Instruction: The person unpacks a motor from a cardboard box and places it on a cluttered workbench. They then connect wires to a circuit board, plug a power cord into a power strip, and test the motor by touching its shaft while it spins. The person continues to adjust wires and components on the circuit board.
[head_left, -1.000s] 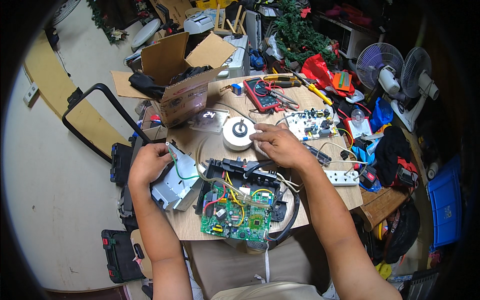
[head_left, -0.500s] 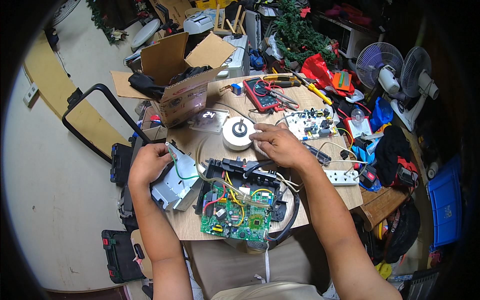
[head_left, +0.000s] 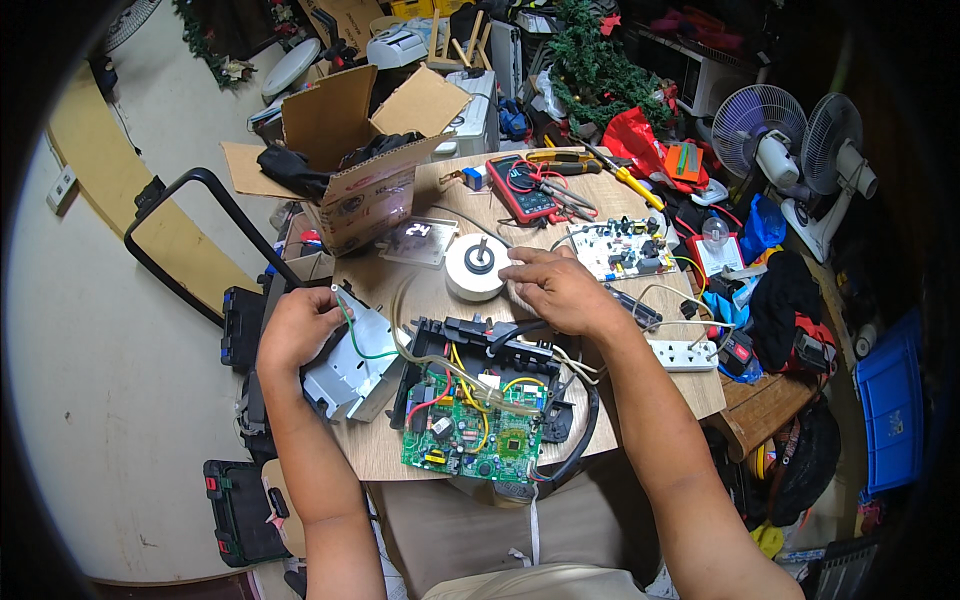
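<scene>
My left hand (head_left: pixel 298 328) is closed in a pinch on the white-tipped end of a green wire (head_left: pixel 352 335), over the bent grey metal plate (head_left: pixel 350 372) at the table's left edge. A white round motor (head_left: pixel 472 278) with its shaft pointing up stands at the middle of the table. My right hand (head_left: pixel 560 290) lies against the motor's right side, its fingers stretched out and not wrapped round it. Nearer to me, a green circuit board (head_left: pixel 475 440) with red, yellow and black wires leans out of a black plastic housing (head_left: pixel 420 350).
Behind the motor lie a small lit display panel (head_left: pixel 418 243), a red multimeter (head_left: pixel 520 190) and pliers (head_left: pixel 565 160). A second circuit board (head_left: pixel 620 250) and a white power strip (head_left: pixel 683 355) are on the right. An open cardboard box (head_left: pixel 365 205) stands back left.
</scene>
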